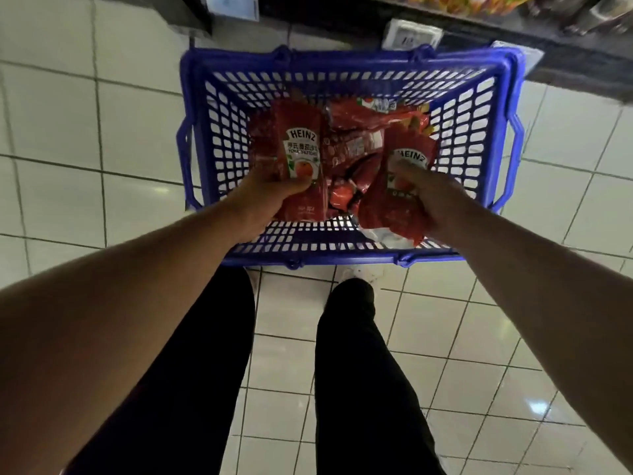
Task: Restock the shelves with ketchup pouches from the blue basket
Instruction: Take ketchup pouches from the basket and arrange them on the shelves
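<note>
Left hand point(263, 197) grips one ketchup pouch point(301, 156), right hand point(428, 197) clamps another pouch point(400, 186), both upright over the blue basket point(342, 63), tops pointing away.

Blue basket point(346, 68) with a lattice of small rectangular openings in its walls. Red ketchup pouches point(346, 145), two showing a white label panel with dark lettering, the left one also a red tomato on green leaves. Floor point(130, 128) of white glossy square tiles with dark grout lines. Trousers point(359, 371) plain black.
</note>
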A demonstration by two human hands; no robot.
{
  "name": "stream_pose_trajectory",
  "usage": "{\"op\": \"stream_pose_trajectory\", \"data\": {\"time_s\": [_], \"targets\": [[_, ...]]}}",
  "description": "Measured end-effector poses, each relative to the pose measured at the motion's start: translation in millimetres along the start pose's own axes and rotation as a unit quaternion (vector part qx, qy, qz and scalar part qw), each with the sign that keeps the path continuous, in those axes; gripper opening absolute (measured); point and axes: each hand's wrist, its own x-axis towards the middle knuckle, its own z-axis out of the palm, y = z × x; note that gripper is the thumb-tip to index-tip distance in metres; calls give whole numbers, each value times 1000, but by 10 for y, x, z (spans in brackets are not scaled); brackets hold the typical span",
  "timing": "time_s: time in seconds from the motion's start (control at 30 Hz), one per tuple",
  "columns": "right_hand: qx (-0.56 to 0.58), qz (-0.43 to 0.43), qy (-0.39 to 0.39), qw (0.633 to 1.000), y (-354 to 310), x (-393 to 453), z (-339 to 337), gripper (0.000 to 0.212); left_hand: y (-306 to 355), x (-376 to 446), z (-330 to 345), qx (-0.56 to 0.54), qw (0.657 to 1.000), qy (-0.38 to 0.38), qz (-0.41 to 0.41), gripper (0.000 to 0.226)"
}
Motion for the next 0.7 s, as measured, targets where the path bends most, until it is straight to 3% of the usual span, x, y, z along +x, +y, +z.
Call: {"op": "stream_pose_trajectory", "data": {"time_s": [0.07,0.17,0.3,0.4,0.57,0.7], "targets": [[100,44,-88,990,-129,-428,131,33,299,-424,81,-20,999,-29,4,38],[130,18,-147,980,-390,-1146,277,44,829,-1145,131,-44,998,-45,16,41],[81,-70,-106,989,-908,-2237,579,62,1707,-2236,200,-43,993,-87,71,45],[19,-182,-45,982,-1301,-3030,765,49,2320,-2989,235,-5,990,-83,117,52],[-20,-310,-14,950,-1852,-4210,969,28,3082,-4030,513,18,978,19,208,25],[-34,-368,-14,929,-2160,-4916,1161,35,3484,-4624,702,37,958,24,283,24]]}}
